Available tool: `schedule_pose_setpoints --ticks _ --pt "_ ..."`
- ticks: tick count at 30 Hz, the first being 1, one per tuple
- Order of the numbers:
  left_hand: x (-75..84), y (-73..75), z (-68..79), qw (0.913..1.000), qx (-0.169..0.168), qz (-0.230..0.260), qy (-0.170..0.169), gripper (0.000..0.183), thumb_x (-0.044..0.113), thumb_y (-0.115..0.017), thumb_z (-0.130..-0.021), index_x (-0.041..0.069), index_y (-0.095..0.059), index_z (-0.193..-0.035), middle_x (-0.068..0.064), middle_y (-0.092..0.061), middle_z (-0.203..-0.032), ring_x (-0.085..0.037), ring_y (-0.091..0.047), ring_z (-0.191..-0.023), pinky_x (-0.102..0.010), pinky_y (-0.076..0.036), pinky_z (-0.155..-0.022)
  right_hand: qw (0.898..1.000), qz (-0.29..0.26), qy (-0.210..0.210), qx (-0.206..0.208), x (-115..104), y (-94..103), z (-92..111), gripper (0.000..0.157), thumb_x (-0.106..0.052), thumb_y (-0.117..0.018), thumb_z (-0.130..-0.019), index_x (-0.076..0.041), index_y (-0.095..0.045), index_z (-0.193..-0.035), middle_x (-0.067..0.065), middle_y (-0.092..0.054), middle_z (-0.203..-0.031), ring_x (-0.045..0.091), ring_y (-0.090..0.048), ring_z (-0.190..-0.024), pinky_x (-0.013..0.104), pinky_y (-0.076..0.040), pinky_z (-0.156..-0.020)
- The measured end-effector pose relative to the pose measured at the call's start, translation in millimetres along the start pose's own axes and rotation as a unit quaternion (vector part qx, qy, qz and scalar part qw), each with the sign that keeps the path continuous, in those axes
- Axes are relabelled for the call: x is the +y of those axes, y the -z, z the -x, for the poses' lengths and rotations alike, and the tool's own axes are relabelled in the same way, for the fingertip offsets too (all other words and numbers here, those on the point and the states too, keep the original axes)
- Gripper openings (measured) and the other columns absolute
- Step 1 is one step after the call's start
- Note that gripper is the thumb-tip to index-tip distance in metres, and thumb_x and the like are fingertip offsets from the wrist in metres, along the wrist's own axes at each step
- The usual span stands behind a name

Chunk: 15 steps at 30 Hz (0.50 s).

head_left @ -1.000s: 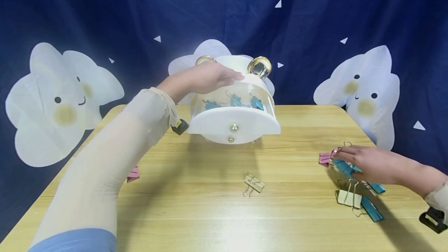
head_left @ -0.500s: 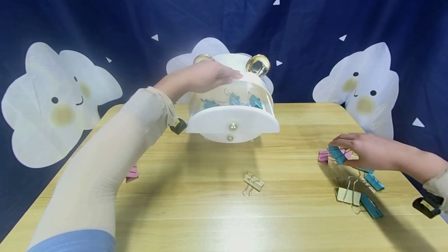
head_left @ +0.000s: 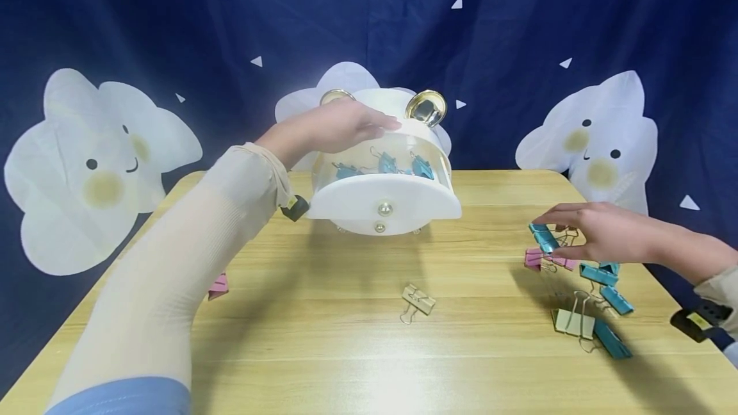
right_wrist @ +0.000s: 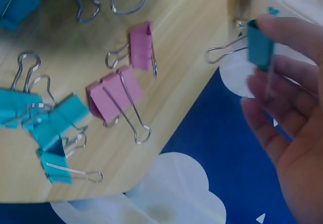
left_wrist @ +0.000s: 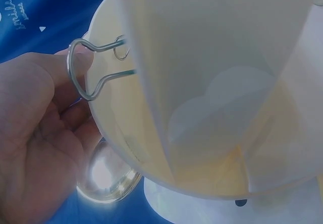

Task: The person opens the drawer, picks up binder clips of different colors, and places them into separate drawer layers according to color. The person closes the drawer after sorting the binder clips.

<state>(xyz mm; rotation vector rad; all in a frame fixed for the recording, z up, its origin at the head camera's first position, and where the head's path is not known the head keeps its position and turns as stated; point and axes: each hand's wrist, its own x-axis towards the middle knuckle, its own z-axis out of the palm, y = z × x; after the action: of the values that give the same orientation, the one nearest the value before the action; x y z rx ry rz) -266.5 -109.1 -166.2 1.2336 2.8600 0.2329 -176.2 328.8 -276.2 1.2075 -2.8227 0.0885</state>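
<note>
My left hand (head_left: 340, 125) rests on the top of a round white box (head_left: 386, 200) with two gold bell-shaped ears and a gold knob on its pulled-out front. Its fingers lie over the rim in the left wrist view, where a clip's wire handle (left_wrist: 75, 72) sticks out. Several teal binder clips (head_left: 388, 163) sit inside the box. On the right, my right hand (head_left: 617, 232) pinches a teal binder clip (right_wrist: 260, 47) between thumb and fingers, raised above the table. Below it lie pink binder clips (right_wrist: 116, 93) and teal ones (right_wrist: 58, 120).
A cream binder clip (head_left: 575, 324) and another teal clip (head_left: 612, 339) lie nearer on the right. One cream clip (head_left: 419, 300) sits mid-table, and a pink clip (head_left: 218, 287) is beside my left forearm. A dark blue cloud-print curtain (head_left: 496, 50) hangs behind the table.
My right hand has lifted a teal binder clip from the pile and moved it away from me, uncovering other teal clips and pink ones. The left hand and box have stayed put.
</note>
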Motion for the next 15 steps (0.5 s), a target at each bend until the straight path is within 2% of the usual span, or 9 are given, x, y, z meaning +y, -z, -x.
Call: schedule_pose_setpoints --ticks 4,9,15 --pt "0.1 -0.2 -0.8 1.0000 0.001 0.003 0.000 0.040 0.024 -0.047 -0.105 0.024 -0.049 -0.145 0.007 -0.048 -0.146 -0.015 -0.042 -0.135 -0.034 -0.033 -0.112 0.999 -0.024 0.010 0.046 -2.2 -1.7 -4.4 0.052 -0.026 -0.083 -0.079 -0.014 -0.065 -0.126 -0.006 -0.063 -0.117 0.000 -0.058 -0.084 0.025 -0.051 -0.063" --pt "-0.4 -0.6 -1.3 1.0000 -0.001 0.003 0.002 0.040 0.025 -0.047 -0.105 0.025 -0.049 -0.145 0.007 -0.047 -0.146 -0.015 -0.042 -0.135 -0.034 -0.033 -0.112 0.995 -0.055 0.016 0.087 -5.9 1.9 -13.0 0.052 -0.021 -0.083 -0.079 -0.013 -0.064 -0.127 -0.009 -0.063 -0.114 0.004 -0.059 -0.089 0.025 -0.052 -0.066" --pt "-1.1 -1.6 -1.1 1.0000 0.001 0.004 0.004 0.040 0.026 -0.047 -0.105 0.025 -0.049 -0.145 0.008 -0.048 -0.146 -0.015 -0.042 -0.135 -0.034 -0.033 -0.112 0.986 -0.110 -0.025 0.123 -17.5 7.8 -24.7 0.052 -0.014 -0.081 -0.081 -0.019 -0.063 -0.130 -0.011 -0.060 -0.118 0.006 -0.058 -0.094 0.016 -0.048 -0.077"
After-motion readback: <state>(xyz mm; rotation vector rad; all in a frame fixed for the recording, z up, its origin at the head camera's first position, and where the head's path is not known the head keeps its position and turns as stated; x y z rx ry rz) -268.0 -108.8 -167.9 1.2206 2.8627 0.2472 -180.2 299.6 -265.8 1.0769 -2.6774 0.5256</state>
